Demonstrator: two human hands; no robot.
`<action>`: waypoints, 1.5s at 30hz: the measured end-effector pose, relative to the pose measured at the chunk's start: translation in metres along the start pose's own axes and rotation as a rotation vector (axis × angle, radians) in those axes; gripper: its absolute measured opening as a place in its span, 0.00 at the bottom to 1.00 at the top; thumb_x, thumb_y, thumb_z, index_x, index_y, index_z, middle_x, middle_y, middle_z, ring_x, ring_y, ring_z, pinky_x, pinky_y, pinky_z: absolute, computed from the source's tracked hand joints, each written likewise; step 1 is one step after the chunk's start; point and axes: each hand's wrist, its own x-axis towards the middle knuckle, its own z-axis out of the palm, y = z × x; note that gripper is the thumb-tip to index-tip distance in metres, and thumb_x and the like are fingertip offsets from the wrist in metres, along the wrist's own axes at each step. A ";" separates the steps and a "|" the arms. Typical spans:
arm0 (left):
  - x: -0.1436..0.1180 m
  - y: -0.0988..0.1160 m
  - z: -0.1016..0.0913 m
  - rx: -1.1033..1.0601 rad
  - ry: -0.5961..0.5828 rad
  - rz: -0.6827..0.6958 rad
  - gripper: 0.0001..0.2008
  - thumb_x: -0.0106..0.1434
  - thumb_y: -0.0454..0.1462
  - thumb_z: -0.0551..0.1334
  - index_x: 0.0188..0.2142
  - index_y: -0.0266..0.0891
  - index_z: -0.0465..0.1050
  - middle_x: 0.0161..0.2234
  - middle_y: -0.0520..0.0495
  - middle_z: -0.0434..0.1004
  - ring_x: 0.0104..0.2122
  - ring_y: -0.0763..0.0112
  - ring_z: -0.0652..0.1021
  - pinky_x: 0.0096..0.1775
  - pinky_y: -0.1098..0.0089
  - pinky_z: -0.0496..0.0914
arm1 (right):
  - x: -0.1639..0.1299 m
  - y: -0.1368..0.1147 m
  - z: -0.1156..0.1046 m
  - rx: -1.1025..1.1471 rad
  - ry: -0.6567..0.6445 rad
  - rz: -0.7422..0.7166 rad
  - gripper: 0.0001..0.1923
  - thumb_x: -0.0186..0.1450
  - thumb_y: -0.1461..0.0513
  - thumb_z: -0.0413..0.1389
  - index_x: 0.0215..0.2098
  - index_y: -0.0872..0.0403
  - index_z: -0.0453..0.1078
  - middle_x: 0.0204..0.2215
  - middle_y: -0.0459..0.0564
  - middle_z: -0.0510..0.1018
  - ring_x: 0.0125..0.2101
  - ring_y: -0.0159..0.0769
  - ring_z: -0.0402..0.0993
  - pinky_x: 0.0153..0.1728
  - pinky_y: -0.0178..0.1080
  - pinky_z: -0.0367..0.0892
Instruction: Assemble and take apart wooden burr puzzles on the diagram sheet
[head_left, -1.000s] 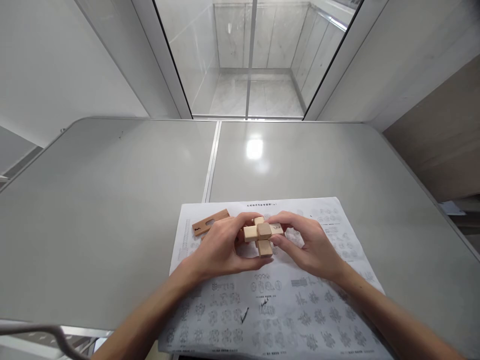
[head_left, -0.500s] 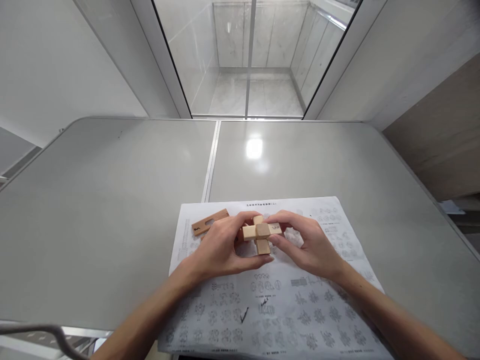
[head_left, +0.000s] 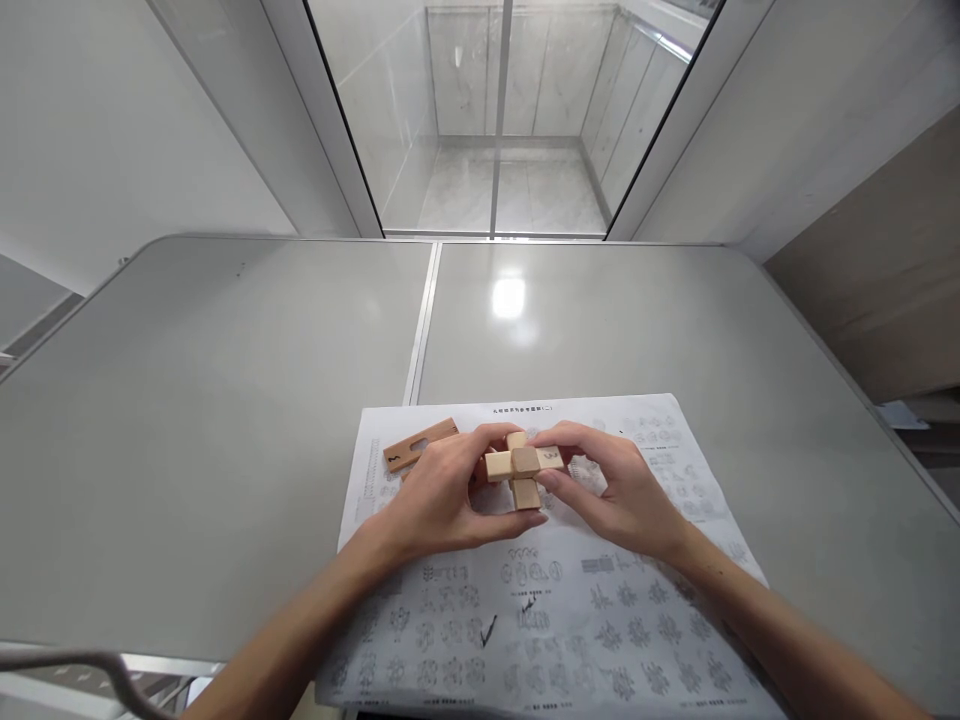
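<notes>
Both hands hold a wooden interlocking puzzle, made of light bars crossed over one another, with a dark mark on its right bar. My left hand grips it from the left, index finger at the top and thumb along the lower bar. From the right, my right hand pinches the marked bar between thumb and fingers. Beside my left hand, a reddish-brown wooden piece with an oval slot and a dark mark lies on the paper. Another brown piece is partly hidden under the left hand.
Beneath the hands lies a printed sheet with rows of small diagrams and two dark ink marks. It rests on a grey table divided by a metal strip. Glass panels stand behind the table, and a cable runs at lower left.
</notes>
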 end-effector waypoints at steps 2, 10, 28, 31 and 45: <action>0.000 0.001 -0.001 -0.007 -0.007 -0.003 0.28 0.60 0.47 0.74 0.56 0.44 0.69 0.41 0.49 0.85 0.35 0.64 0.82 0.39 0.63 0.74 | 0.000 0.000 0.000 0.000 -0.002 0.002 0.07 0.75 0.61 0.58 0.51 0.49 0.73 0.33 0.46 0.79 0.30 0.34 0.71 0.32 0.38 0.72; 0.000 0.004 -0.003 -0.004 -0.011 -0.010 0.28 0.60 0.47 0.74 0.56 0.44 0.69 0.41 0.49 0.85 0.35 0.64 0.82 0.39 0.63 0.74 | 0.001 -0.001 -0.001 -0.017 -0.002 0.003 0.07 0.76 0.59 0.58 0.51 0.49 0.73 0.33 0.46 0.79 0.29 0.35 0.72 0.31 0.39 0.72; 0.000 0.005 -0.002 0.013 -0.012 -0.030 0.28 0.60 0.46 0.74 0.56 0.44 0.70 0.39 0.50 0.84 0.35 0.64 0.82 0.39 0.63 0.73 | 0.000 0.000 -0.001 -0.013 -0.010 0.014 0.07 0.76 0.60 0.58 0.52 0.49 0.73 0.35 0.47 0.81 0.29 0.35 0.71 0.31 0.39 0.72; 0.001 0.005 -0.002 0.010 -0.009 -0.033 0.27 0.60 0.46 0.74 0.55 0.43 0.70 0.39 0.50 0.84 0.34 0.64 0.81 0.38 0.63 0.73 | 0.000 0.000 -0.001 -0.017 -0.018 0.024 0.07 0.76 0.60 0.58 0.51 0.49 0.73 0.37 0.48 0.82 0.29 0.34 0.71 0.31 0.40 0.72; -0.001 0.001 0.000 0.010 0.017 -0.010 0.27 0.60 0.47 0.74 0.55 0.44 0.70 0.40 0.49 0.85 0.35 0.63 0.83 0.38 0.63 0.74 | 0.000 0.000 -0.001 -0.028 -0.021 0.035 0.07 0.76 0.59 0.58 0.51 0.49 0.73 0.35 0.47 0.81 0.29 0.35 0.73 0.31 0.40 0.73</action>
